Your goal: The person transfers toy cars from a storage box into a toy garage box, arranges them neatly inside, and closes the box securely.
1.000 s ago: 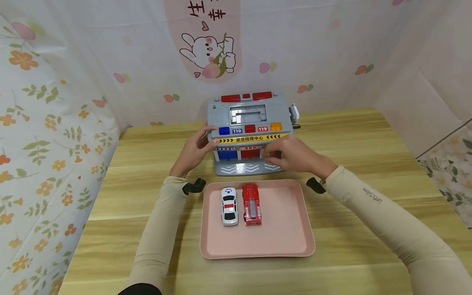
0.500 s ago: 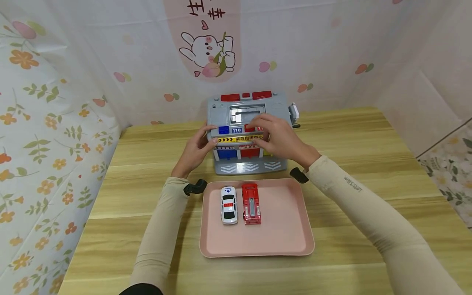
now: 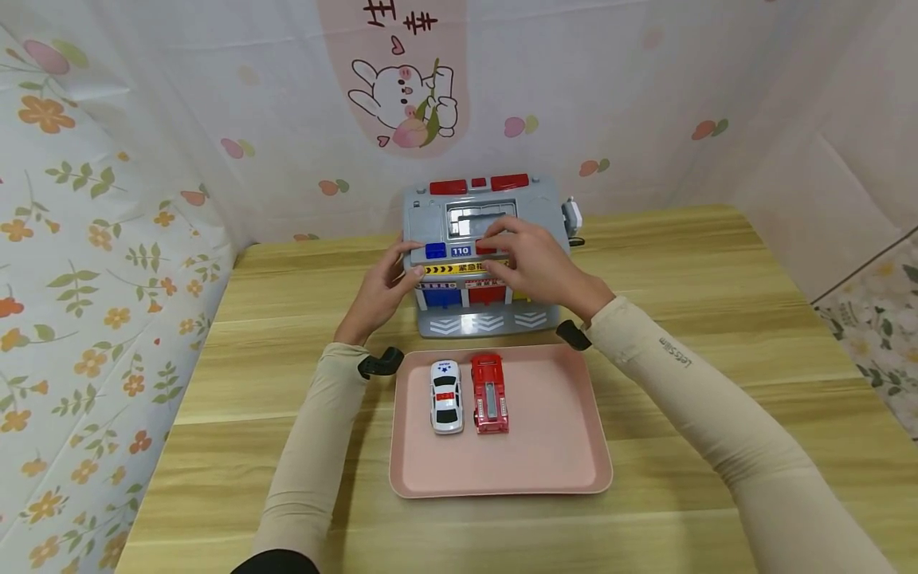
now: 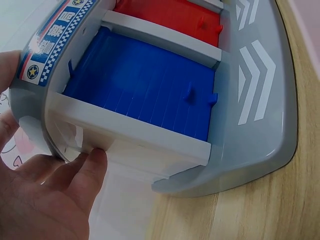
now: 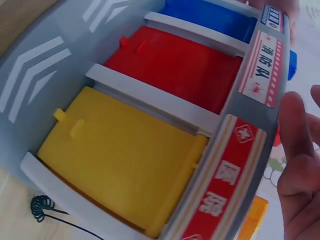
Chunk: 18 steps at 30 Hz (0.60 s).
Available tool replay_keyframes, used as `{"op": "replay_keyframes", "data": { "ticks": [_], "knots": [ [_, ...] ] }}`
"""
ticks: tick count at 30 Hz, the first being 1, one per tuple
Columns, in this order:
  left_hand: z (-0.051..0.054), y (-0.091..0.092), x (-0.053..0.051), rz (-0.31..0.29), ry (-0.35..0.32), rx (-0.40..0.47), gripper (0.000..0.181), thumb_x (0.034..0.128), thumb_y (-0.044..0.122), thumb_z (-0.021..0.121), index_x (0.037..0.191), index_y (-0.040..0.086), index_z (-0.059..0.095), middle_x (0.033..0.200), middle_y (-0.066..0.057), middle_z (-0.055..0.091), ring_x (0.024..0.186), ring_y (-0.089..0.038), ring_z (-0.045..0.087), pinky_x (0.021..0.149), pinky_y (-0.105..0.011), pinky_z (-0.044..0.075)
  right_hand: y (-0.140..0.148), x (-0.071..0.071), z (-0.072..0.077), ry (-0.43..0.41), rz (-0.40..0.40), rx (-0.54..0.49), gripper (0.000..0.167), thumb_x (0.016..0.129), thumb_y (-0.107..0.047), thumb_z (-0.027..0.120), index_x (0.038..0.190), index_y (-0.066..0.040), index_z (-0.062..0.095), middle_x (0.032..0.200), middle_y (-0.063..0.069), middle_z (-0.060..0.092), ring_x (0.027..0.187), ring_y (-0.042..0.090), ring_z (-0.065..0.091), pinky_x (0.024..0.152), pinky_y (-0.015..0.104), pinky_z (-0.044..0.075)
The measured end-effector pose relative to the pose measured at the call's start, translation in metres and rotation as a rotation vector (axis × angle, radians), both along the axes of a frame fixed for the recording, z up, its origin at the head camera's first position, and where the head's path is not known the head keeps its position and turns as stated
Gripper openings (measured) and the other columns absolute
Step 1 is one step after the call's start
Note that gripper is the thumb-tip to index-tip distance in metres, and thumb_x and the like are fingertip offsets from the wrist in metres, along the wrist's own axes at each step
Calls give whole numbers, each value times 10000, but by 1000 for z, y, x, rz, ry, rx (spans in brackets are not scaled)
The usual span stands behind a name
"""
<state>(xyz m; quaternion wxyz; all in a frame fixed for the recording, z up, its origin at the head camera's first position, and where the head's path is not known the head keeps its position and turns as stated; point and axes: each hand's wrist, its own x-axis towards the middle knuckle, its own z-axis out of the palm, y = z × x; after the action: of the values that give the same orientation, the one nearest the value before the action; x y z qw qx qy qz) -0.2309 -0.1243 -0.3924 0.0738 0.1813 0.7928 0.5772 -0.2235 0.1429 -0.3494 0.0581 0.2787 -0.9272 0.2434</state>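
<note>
A grey toy garage (image 3: 426, 211) stands at the back of the table. In the wrist views its blue door (image 4: 145, 85), red door (image 5: 172, 67) and yellow door (image 5: 120, 155) are all down. My left hand (image 3: 378, 291) holds the garage's left end, thumb at the front edge and fingertips against the side wall. Over the roof's front, my right hand (image 3: 534, 259) has its fingertips at the red button (image 3: 482, 247), mostly covering it. The thumb is near the yellow sign strip; whether the button is pushed down cannot be seen. The blue button (image 3: 435, 250) shows at left.
Before the garage lies a pink tray (image 3: 545, 470) holding a white police car (image 3: 447, 414) and a red fire truck (image 3: 491, 418). A white handset (image 3: 571, 217) hangs on the garage's right side, with a coiled black cord (image 5: 42, 206). A printed cloth (image 3: 610, 96) hangs behind.
My right hand has gone up and left, from in front of the yellow door to the red button on the roof. The left hand has stayed at the garage's left end.
</note>
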Motion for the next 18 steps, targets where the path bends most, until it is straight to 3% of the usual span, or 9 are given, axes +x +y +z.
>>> {"op": "replay_keyframes", "data": {
  "ticks": [5,11,14,18],
  "knots": [
    [-1,0,-1,0,-1,-10,423,1045,178,520,1448,73,446,1707,-119,74,1545,-349,235,1225,-524,309,-2,-3,6,-9,9,43,318,946,-110,621,1244,-33,702,1284,121,614,925,242,620,858,386,554],
    [-22,-4,-17,21,-16,-19,427,1043,210,530,1456,133,456,1713,-78,51,1548,-335,230,1215,-536,321,-3,-4,15,-67,11,72,361,909,11,548,1231,-22,707,1324,129,613,1200,303,583,1074,470,503],
    [-28,-4,-22,47,-35,-3,415,1031,255,555,1433,177,486,1716,-56,56,1553,-309,233,1210,-526,335,-3,-3,17,-89,5,81,371,911,16,543,1245,-26,700,1350,128,600,1231,309,567,1100,480,485],
    [-29,-3,-22,57,-73,48,401,1013,271,581,1395,176,508,1719,-30,54,1554,-304,243,1213,-513,340,-4,-2,16,-103,-2,89,372,919,10,547,1254,-42,700,1361,119,593,1251,304,552,1114,476,474]
  ]
}}
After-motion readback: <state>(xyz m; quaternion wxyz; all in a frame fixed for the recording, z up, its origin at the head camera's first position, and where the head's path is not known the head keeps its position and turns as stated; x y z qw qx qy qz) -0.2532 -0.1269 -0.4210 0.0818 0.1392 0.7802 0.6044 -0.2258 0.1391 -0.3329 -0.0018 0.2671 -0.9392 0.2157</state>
